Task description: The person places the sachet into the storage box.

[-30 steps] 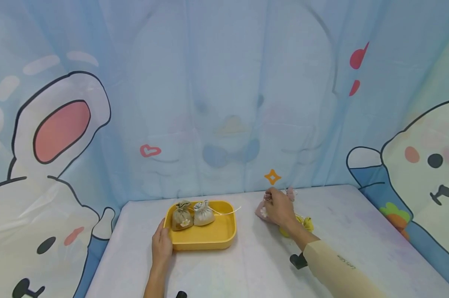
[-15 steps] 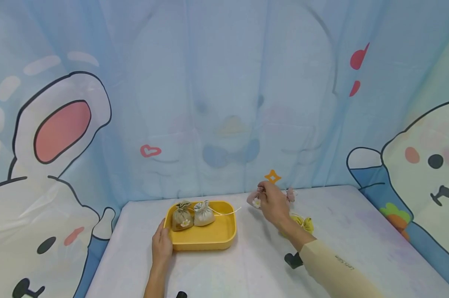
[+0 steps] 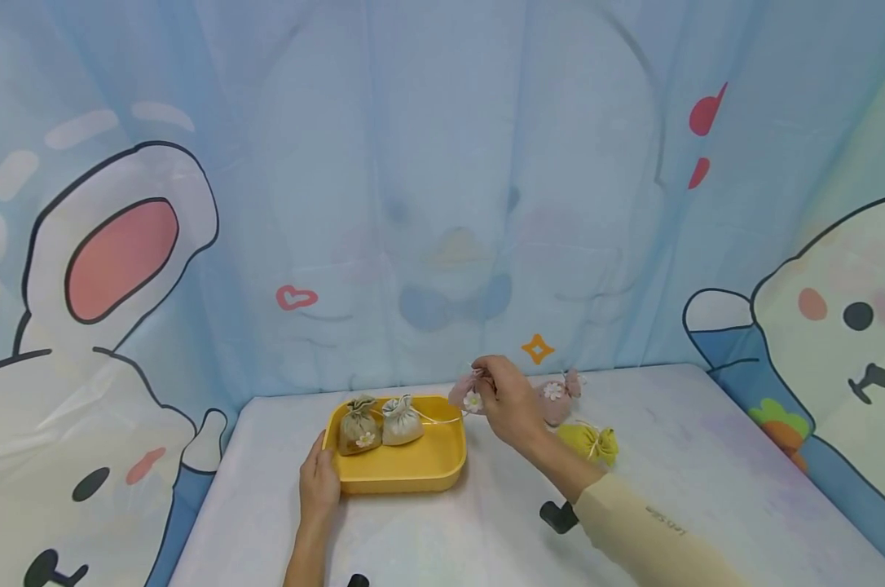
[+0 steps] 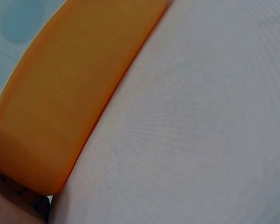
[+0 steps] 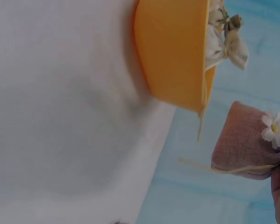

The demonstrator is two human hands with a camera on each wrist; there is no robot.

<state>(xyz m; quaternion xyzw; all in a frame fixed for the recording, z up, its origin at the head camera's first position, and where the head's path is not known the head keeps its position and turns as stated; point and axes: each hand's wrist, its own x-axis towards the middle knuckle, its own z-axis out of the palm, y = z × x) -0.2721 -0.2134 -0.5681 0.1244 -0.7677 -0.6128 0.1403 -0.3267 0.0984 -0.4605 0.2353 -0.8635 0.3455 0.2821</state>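
My right hand (image 3: 512, 403) pinches the gathered neck of a dusty-pink drawstring pouch (image 3: 466, 395) with a white flower. The pouch hangs above the table by the right edge of a yellow tray (image 3: 406, 473); in the right wrist view the pouch (image 5: 244, 142) is apart from the tray wall (image 5: 172, 51). At the tray's left end, my left hand (image 3: 319, 481) grips its side, with the fingers partly hidden by the tray in the left wrist view. An olive-brown pouch (image 3: 358, 428) and a cream pouch (image 3: 401, 422) stand side by side in the tray.
Another pink pouch (image 3: 555, 399) with a flower lies right of my right hand. A yellow-green pouch (image 3: 589, 442) lies in front of it, near my forearm. A cartoon-printed curtain (image 3: 442, 204) rises behind the white table (image 3: 479, 522).
My right hand has carried the pink pouch leftward to the tray's right edge, uncovering the other pink pouch and the yellow-green one. My left hand and the tray have stayed put.
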